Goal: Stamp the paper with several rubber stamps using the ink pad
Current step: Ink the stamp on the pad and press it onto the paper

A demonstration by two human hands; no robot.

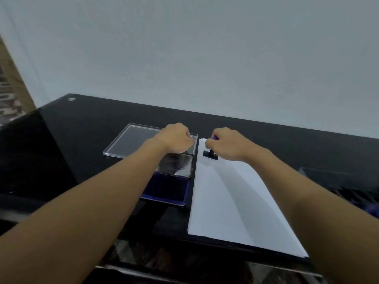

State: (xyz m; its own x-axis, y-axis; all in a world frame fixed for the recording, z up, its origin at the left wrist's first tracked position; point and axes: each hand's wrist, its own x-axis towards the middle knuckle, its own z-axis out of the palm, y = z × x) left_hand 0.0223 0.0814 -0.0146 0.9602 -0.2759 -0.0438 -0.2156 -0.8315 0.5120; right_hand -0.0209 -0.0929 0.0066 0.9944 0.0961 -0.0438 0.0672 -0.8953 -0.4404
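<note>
At the paper's [235,201] far end the right hand [229,144] grips the rubber stamp [210,153], base on the sheet; left of the paper, the left hand [174,138] curls beyond the open ink pad [166,189], and I cannot tell whether it holds anything

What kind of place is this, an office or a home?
Probably a desk in an office or home study; I cannot tell which. A glossy black desk stands against a plain pale wall, with white paper, an open ink pad, and a rubber stamp gripped by the right hand.
</note>
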